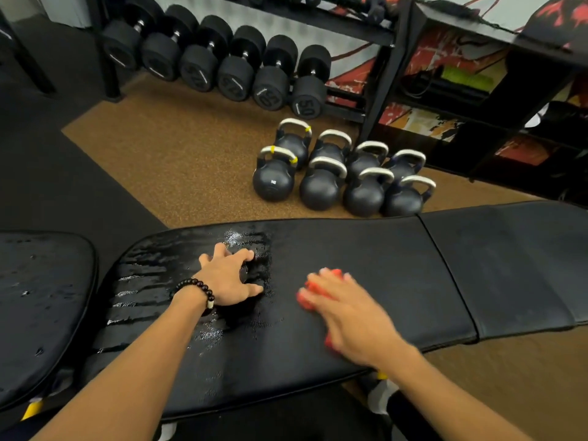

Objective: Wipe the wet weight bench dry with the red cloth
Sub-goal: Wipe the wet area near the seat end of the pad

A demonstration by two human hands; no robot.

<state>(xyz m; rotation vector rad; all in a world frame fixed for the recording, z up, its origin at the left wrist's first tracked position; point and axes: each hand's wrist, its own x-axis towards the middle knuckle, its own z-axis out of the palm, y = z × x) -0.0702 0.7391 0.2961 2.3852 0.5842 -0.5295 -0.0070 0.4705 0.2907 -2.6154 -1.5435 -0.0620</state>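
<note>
Gym room w/ brown speckled rubber floor (178, 160) and black mats around it. The black padded vinyl weight bench surface (366, 265) runs left-to-right across the lower frame, long axis roughly horizontal. Its far edge faces the open brown floor. Near edge is toward the person. A seam (445, 272) splits the main pad from a second pad at right. A separate black seat pad (41, 307) sits at left, across a narrow gap, w/ water drops on it.

Left part of the main pad is wet: shiny streaks and beads near the rounded left end. Mid and right parts look matte.

Left hand (227, 278), w/ dark beaded bracelet (199, 289) at the wrist, rests on the wet patch, fingers spread apart and bent, gripping nothing.

Right hand (346, 307) is blurred, pressed flat on top of the crumpled red cloth (318, 288), mid-pad, just right of the wet area. Cloth pokes out past the fingertips and under the palm. Can't tell its long axis, too bunched and blurred.

Beyond the far edge: a cluster of dark kettlebells w/ silver handles (340, 176) near the bench, and a row of black dumbbells (222, 62) on a low rack farther back. Open floor lies left of the kettlebells.
</note>
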